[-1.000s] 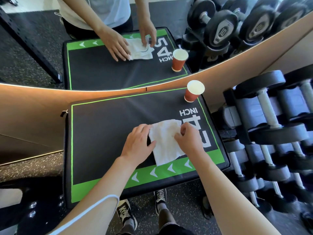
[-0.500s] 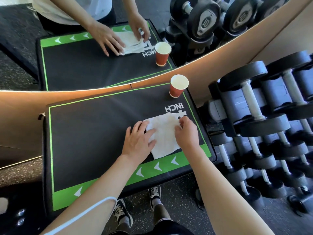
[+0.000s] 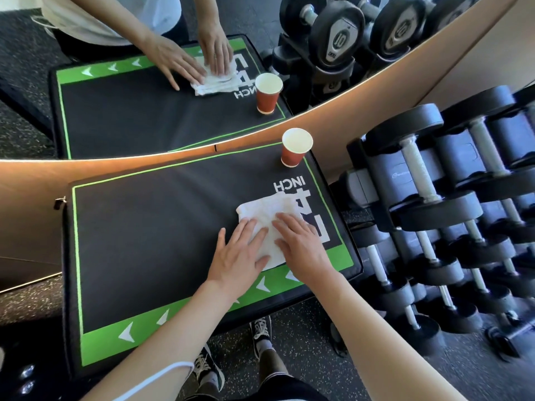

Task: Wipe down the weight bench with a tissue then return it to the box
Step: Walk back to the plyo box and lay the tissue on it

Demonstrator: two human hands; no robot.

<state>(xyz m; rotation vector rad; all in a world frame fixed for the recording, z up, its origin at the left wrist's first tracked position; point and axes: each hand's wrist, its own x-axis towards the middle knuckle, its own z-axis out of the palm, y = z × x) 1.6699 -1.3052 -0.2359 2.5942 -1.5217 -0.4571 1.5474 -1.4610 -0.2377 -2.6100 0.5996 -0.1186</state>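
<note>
You are pressing both hands flat on the white tissue [image 3: 267, 218], which is lying on the black, green-bordered weight bench pad [image 3: 150, 235], over the printed number near its right end. Your left hand [image 3: 240, 256] is spreading its straight fingers across the tissue's left part, and your right hand [image 3: 301, 244] is laying straight fingers on its right part; neither is curling around it. A red paper cup [image 3: 295, 149] is standing upright at the pad's far right corner, well apart from the tissue. A dumbbell rack [image 3: 451, 221] is standing just right of the bench.
</note>
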